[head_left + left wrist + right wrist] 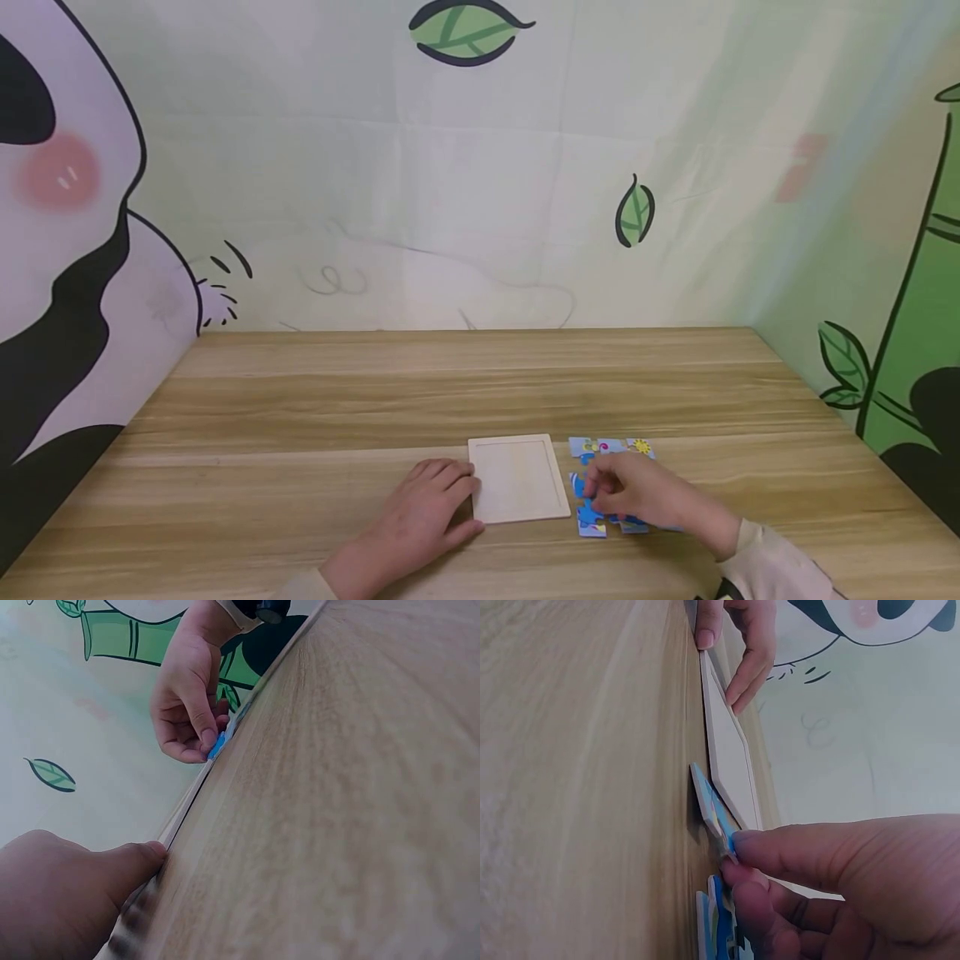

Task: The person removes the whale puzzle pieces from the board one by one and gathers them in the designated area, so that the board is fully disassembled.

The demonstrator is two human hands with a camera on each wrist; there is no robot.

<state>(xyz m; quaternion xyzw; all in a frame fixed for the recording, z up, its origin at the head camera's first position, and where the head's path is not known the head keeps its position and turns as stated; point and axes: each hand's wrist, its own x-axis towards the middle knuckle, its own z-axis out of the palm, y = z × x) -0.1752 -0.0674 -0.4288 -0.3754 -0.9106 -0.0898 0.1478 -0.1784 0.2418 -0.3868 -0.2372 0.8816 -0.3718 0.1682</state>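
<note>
My right hand [643,490] pinches a blue jigsaw piece [714,810] between thumb and fingers. In the right wrist view the piece stands tilted, with one end close to the board. Under and around that hand lie more flat jigsaw pieces [609,446], partly hidden by it; one shows a yellow sun [641,447]. My left hand [420,515] rests at the left side of a square, pale wooden puzzle board [519,482] with a raised rim. Its fingers touch the left rim, and the thumb [142,859] lies at the near left corner.
Both hands work over a wood-grain table [300,400]. A printed cloth backdrop [487,208] with leaves and a panda rises behind the table and along its sides. Near the right hand's wrist is a light sleeve [772,562].
</note>
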